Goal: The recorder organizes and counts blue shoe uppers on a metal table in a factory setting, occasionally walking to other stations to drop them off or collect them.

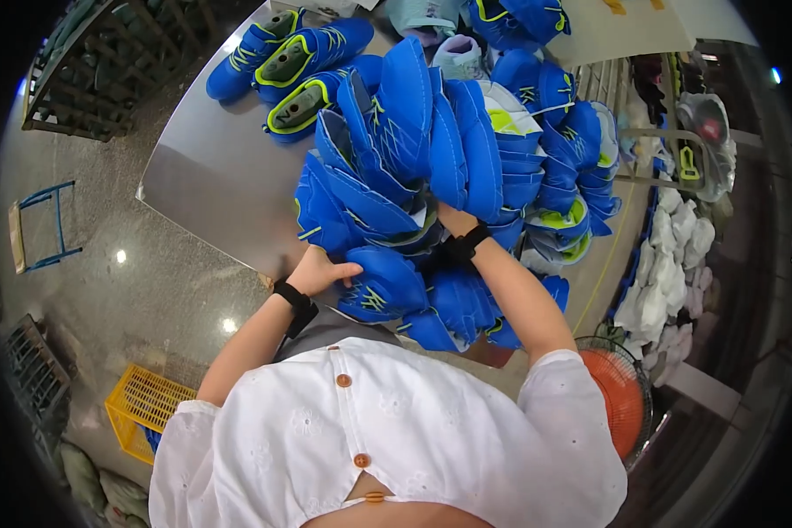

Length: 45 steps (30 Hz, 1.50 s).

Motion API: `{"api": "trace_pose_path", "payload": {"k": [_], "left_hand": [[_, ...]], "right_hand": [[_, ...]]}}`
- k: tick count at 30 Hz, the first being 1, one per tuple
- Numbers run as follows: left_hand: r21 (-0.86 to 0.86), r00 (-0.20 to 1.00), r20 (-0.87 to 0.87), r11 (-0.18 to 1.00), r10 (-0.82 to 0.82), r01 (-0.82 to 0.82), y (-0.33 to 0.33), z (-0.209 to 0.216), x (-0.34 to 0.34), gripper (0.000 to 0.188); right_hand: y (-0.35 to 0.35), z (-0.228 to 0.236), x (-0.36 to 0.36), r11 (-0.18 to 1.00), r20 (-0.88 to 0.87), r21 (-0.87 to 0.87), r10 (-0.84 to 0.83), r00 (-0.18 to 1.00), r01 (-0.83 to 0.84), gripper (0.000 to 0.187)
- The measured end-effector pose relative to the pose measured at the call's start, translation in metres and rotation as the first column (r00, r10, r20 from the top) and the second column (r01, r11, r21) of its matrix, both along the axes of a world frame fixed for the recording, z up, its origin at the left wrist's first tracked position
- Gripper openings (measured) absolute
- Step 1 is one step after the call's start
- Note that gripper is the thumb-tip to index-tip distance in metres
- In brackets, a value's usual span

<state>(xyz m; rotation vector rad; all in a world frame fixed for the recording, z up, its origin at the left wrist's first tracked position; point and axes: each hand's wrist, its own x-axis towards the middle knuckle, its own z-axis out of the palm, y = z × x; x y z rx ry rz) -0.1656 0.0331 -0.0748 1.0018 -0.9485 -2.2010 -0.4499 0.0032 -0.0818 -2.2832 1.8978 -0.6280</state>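
Note:
A big pile of blue shoe uppers with lime-green laces and linings covers the near side of the table. My left hand grips the edge of a blue shoe upper at the front, thumb on top, its other fingers out of sight. Among the nested uppers, my right hand reaches in at the middle of the pile. Its fingers are hidden, so what they touch cannot be made out. Further blue uppers hang at the table's front edge, close to my body.
Blue shoes stand at the table's far left, on the grey tabletop. Pale shoes lie at the back. To the right are a rack with white bundles and an orange fan. A yellow crate sits on the floor left.

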Motion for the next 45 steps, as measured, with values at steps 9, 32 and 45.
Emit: {"api": "trace_pose_path", "payload": {"k": [9,32,45], "left_hand": [[0.108,0.994,0.079,0.990,0.080,-0.088,0.016,0.001,-0.017,0.067],[-0.800,0.913,0.049,0.563,0.406,-0.208,-0.165,0.175,0.332,0.054],[-0.491,0.991,-0.010,0.863,0.130,-0.118,-0.315,0.133,0.513,0.066]], "right_hand": [[0.018,-0.006,0.001,0.998,-0.095,-0.053,-0.025,0.995,0.020,0.039],[-0.192,0.189,0.377,0.599,-0.064,-0.794,0.084,0.994,-0.102,0.030],[-0.304,0.161,0.551,0.665,-0.059,-0.747,-0.062,0.996,-0.003,0.029]]}}
